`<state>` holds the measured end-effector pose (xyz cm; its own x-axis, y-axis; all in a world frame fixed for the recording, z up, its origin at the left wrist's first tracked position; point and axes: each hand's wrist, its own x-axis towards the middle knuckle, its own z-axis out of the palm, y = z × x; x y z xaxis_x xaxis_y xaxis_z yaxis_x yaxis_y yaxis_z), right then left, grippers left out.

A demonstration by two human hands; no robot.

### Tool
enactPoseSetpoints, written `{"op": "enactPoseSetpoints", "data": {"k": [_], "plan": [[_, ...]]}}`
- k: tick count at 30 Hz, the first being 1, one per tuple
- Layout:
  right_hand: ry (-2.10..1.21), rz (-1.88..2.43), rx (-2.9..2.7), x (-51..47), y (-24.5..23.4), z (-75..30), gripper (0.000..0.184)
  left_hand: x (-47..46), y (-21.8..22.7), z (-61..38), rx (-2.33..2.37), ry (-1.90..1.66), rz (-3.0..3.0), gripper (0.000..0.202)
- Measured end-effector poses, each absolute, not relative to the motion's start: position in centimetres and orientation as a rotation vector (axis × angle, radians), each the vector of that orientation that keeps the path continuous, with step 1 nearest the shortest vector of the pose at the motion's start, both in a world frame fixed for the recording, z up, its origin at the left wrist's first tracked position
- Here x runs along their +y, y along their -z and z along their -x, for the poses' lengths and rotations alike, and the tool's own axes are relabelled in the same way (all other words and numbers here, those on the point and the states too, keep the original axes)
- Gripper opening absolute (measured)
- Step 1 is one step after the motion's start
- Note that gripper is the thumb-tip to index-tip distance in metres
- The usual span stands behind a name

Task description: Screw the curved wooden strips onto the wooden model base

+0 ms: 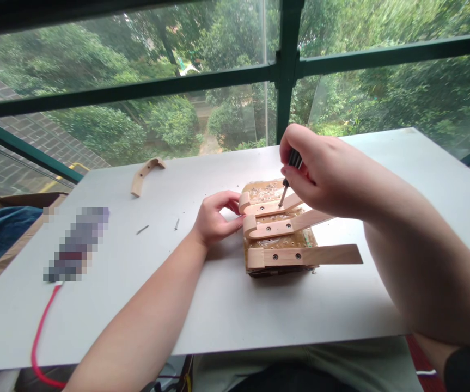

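My right hand (312, 163) is closed around the black handle of a screwdriver (294, 159). The screwdriver's tip meets a screw in the farthest of three curved wooden hooks (255, 209). My left hand (220, 218) pinches the curled end of that hook from the left side. These hooks lie across a block wrapped in brown tape (284, 239). In the middle hook (278, 228) two screws show, and in the nearest hook (324, 255) two more. My right hand and wrist cover part of the far hooks' right ends.
On the white table (145, 305) lie another wooden hook (142, 177) at the back left and two loose screws, one left (142, 230), one right (176, 224). A blurred-out device (77, 245) with a red cable (41, 332) is at left. Windows border the far edge.
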<state>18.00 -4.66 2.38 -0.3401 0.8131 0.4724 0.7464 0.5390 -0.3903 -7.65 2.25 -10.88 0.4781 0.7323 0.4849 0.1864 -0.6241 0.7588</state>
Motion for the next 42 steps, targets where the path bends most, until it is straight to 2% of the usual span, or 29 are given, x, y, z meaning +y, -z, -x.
{"op": "enactPoseSetpoints", "data": {"k": [17,29,42], "plan": [[-0.142,1.284,-2.177,-4.59,-2.66,-17.82,0.013,2.65,11.27,7.75,0.684,-1.111,-2.130,0.034],[-0.305,1.283,-2.173,-4.69,-2.69,-18.11,0.033,2.65,11.25,7.76,0.680,-1.111,-2.117,0.032],[-0.267,1.334,-2.197,-4.97,-3.00,-18.25,0.022,2.66,11.30,7.82,0.702,-1.108,-2.132,0.033]]}}
